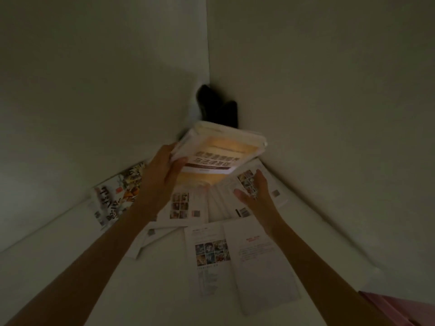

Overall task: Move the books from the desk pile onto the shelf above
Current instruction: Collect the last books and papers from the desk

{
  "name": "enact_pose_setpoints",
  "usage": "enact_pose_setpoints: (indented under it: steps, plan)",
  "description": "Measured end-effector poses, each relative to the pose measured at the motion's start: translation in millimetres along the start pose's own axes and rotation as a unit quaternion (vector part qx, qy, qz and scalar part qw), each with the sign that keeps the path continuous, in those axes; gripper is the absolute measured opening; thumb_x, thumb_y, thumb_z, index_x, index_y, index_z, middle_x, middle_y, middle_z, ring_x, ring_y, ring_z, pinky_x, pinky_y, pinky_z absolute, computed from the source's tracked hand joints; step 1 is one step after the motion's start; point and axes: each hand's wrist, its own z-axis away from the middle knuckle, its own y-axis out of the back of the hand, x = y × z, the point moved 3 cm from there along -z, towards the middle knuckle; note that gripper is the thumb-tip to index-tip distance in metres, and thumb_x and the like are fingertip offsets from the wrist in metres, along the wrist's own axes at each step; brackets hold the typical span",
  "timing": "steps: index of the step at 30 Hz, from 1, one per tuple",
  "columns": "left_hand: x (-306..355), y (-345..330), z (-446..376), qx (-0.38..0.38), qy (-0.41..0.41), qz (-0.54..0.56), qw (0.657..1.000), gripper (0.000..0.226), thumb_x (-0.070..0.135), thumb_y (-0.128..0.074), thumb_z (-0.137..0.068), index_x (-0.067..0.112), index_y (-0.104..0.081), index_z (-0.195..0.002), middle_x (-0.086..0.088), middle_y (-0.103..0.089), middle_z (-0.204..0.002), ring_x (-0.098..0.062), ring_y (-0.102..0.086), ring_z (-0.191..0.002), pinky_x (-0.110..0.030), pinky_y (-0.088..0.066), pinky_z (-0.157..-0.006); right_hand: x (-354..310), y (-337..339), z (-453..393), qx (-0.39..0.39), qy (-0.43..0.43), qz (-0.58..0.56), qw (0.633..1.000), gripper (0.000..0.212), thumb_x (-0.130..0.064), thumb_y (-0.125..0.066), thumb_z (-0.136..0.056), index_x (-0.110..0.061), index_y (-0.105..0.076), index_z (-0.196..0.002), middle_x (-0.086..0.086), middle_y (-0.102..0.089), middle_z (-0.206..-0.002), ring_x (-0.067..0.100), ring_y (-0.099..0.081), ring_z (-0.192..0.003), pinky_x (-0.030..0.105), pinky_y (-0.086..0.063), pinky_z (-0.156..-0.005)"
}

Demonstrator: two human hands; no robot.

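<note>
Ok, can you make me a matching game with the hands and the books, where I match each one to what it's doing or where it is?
Things:
1. left hand
2. right hand
3. colourful comic book
4. black thing

Places or states:
A. tucked in the corner where the two walls meet
B. open, palm up, holding nothing
C. lying flat on the far left, beside the left arm
D. holding the left edge of the lifted orange and white book

Pairs: 1-D, 2-B, 3-C, 4-A
</note>
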Motion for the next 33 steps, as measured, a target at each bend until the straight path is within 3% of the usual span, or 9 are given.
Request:
enact_pose_setpoints:
  steps: [2, 7, 12, 18, 21, 24, 28, 31, 33]
  plan:
    - [2, 25, 16, 0.025, 0.078, 0.094, 0.992, 0.028, 0.036, -0.042, -0.091, 0.018, -0.05, -0.111, 0.004, -0.062, -0.1, -0.011, -0.062, -0.086, -0.021, -0.05, -0.069, -14, -20, 5, -0.047, 0.001, -0.045, 0.998, 0.094, -0.056, -0.067, -0.074, -0.03, -0.016, -0.148, -0.007, -0.018, -0.156, 0.015, -0.021, -0.143, 0.042, -0.026, -0.115]
    - [-38, 50, 82, 0.036, 0.281, 0.304, 0.909, 0.022, 0.029, -0.045, -0.093, 0.028, -0.055, -0.113, 0.01, -0.066, -0.107, -0.003, -0.065, -0.095, -0.019, -0.055, -0.07, -16, -81, 42, -0.167, -0.059, -0.203, 0.963, 0.052, -0.048, -0.062, -0.082, -0.021, -0.053, -0.126, 0.006, -0.065, -0.121, 0.024, -0.064, -0.107, 0.043, -0.054, -0.088]
    - [-110, 46, 199, 0.038, 0.474, 0.286, 0.832, 0.021, 0.019, -0.047, -0.096, 0.015, -0.057, -0.114, -0.005, -0.066, -0.109, -0.018, -0.065, -0.092, -0.029, -0.056, -0.064, 44, -136, 91, -0.166, -0.165, -0.007, 0.972, 0.028, -0.029, -0.054, -0.095, -0.021, -0.049, -0.12, 0.0, -0.061, -0.116, 0.009, -0.063, -0.095, 0.025, -0.056, -0.078]
    - [-152, 54, 283, -0.003, 0.595, 0.22, 0.773, 0.03, 0.025, -0.054, -0.093, 0.007, -0.054, -0.118, -0.016, -0.061, -0.119, -0.028, -0.061, -0.099, -0.044, -0.05, -0.086, 84, -174, 131, -0.212, -0.223, 0.21, 0.928, 0.033, -0.034, -0.055, -0.093, -0.014, -0.056, -0.118, -0.001, -0.061, -0.119, 0.012, -0.057, -0.099, 0.017, -0.046, -0.08]
    - [-155, 65, 274, -0.09, 0.558, -0.006, 0.825, 0.054, 0.047, -0.062, -0.083, 0.008, -0.055, -0.121, -0.023, -0.05, -0.127, -0.034, -0.053, -0.109, -0.044, -0.046, -0.094, 80, -170, 132, -0.214, -0.165, 0.372, 0.888, 0.028, -0.045, -0.047, -0.095, -0.02, -0.059, -0.092, -0.008, -0.058, -0.087, 0.006, -0.057, -0.077, 0.014, -0.043, -0.064]
    - [-148, 86, 225, -0.053, 0.454, -0.21, 0.864, 0.052, 0.028, -0.062, -0.088, 0.009, -0.046, -0.133, -0.022, -0.034, -0.136, -0.037, -0.036, -0.125, -0.044, -0.033, -0.101, 59, -160, 103, -0.136, -0.057, 0.489, 0.86, 0.035, -0.045, -0.038, -0.099, -0.023, -0.045, -0.072, -0.009, -0.047, -0.07, 0.004, -0.046, -0.063, 0.012, -0.032, -0.052]
    - [-152, 74, 155, -0.066, 0.394, -0.077, 0.913, 0.03, 0.013, -0.055, -0.092, 0.003, -0.054, -0.12, -0.017, -0.047, -0.122, -0.029, -0.05, -0.112, -0.027, -0.036, -0.086, 39, -154, 35, -0.034, 0.103, 0.467, 0.877, 0.044, -0.026, -0.055, -0.094, -0.008, -0.047, -0.132, 0.014, -0.049, -0.131, 0.029, -0.046, -0.12, 0.039, -0.043, -0.098]
    - [-165, 56, 128, -0.073, 0.359, -0.095, 0.926, 0.034, 0.009, -0.06, -0.088, 0.003, -0.053, -0.121, -0.017, -0.042, -0.127, -0.029, -0.047, -0.114, -0.027, -0.036, -0.09, 43, -162, -7, -0.122, 0.112, 0.549, 0.819, 0.076, -0.024, -0.058, -0.092, -0.007, -0.011, -0.15, 0.02, -0.005, -0.156, 0.039, -0.008, -0.143, 0.049, -0.012, -0.117]
    - [-176, 53, 118, -0.068, 0.329, -0.149, 0.93, 0.046, 0.007, -0.065, -0.083, 0.002, -0.05, -0.126, -0.02, -0.037, -0.135, -0.034, -0.044, -0.118, -0.037, -0.039, -0.096, 51, -167, -22, -0.174, 0.109, 0.604, 0.77, 0.079, -0.025, -0.054, -0.094, -0.009, 0.0, -0.15, 0.02, 0.006, -0.156, 0.043, 0.001, -0.143, 0.052, -0.012, -0.116]
